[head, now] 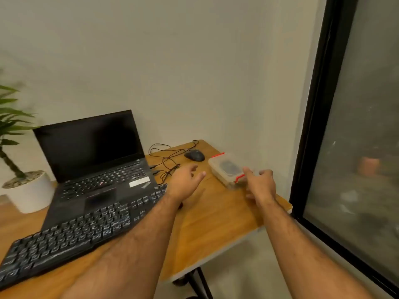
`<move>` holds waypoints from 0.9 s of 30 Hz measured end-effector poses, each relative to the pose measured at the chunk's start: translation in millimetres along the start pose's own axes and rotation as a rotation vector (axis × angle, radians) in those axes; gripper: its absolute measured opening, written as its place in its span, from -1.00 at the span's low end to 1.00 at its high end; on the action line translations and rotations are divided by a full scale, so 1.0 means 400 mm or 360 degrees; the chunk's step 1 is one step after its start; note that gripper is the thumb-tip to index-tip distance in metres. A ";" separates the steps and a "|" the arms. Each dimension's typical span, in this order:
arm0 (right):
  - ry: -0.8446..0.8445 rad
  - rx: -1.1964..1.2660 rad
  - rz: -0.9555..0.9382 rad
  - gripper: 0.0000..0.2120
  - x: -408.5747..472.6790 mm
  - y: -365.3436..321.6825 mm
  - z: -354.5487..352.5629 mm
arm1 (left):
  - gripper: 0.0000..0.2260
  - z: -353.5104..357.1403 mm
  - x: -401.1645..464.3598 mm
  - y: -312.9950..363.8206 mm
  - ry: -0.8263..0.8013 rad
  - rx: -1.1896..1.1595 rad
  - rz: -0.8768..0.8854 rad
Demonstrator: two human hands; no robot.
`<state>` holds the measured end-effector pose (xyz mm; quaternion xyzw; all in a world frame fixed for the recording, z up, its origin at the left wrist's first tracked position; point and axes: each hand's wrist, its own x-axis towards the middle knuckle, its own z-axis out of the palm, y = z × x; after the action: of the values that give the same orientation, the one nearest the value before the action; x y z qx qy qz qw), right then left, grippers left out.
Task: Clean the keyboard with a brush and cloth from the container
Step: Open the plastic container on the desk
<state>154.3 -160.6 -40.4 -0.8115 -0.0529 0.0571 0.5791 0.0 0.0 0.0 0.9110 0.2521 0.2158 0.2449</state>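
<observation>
From the head view, both bare forearms reach forward over the wooden bench point(216, 219). The left hand point(185, 184) hangs above the bench with fingers loosely spread and relaxed, holding nothing, its fingertips toward one o'clock, short of the container. The right hand point(261, 184) sits at the near end of the container point(228, 169); its fingers are partly curled beside the red clip there, but blur hides whether they grip the box or only touch it, so I cannot tell its hold.

The container stands near the bench's far right corner, at about one o'clock from the centre of the view, close to the right edge. That edge runs down toward five o'clock beside a dark-framed window point(356, 147). Bare wood lies between the two hands and toward the near edge.

The container is a clear plastic box with its lid on and red clips at both ends; something dark shows through the lid, too blurred to name.

The keyboard point(71, 229) lies at eight o'clock, slanting across the bench, partly under the left forearm. Behind it stands an open laptop point(92, 160) with a dark screen. A mouse point(194, 156) with a looped cable rests just beyond the container at twelve o'clock. A potted plant point(26, 186) stands at nine o'clock.
</observation>
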 end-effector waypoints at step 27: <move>-0.0528 0.0381 0.0081 -0.77 0.148 -0.018 0.066 | -0.72 0.044 0.138 -0.081 -0.0366 -0.0664 -0.0882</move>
<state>208.6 -124.6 -44.1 -0.7175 -0.1200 0.2105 0.6531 40.8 49.6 -17.0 0.7568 0.4108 0.0842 0.5013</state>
